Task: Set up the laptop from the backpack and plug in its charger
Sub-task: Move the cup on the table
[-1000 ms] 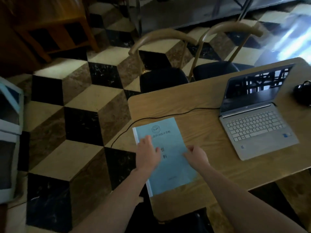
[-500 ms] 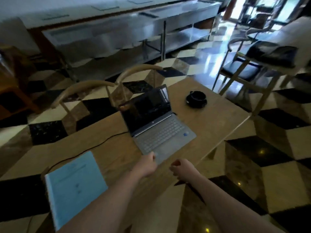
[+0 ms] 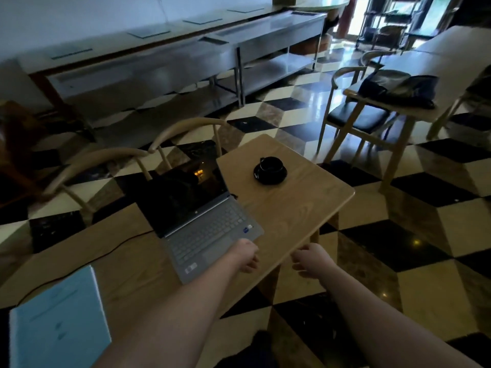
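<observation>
The wooden bench (image 3: 287,216) carries everything, with two bent-wood chairs (image 3: 111,160) tucked behind its far edge. A dark backpack (image 3: 398,88) lies on another table well apart, off to the right. On the bench's near left corner rests a pale blue booklet (image 3: 58,322). The laptop (image 3: 202,221) sits open near the middle of the bench, turned at an angle, its grey keyboard deck toward the person and its screen dark, showing only reflections. A thin black charger cable (image 3: 127,239) trails from behind the laptop's left side across the bench and off its left edge; where it plugs in cannot be seen. A black cup on a saucer (image 3: 270,170) stands beyond the laptop, near but apart from it.

The laptop looks slim, rigid and moderately light, with a smooth metal-like shell that could slip; the hinge and screen are the fragile parts, so it is best taken by both side edges of the deck, never by the lid.

The left hand (image 3: 245,254) hovers at the deck's near right corner, its grip loosely curled and holding nothing. The right hand (image 3: 309,260) hangs past the bench edge, fingers likewise loosely curled and empty
</observation>
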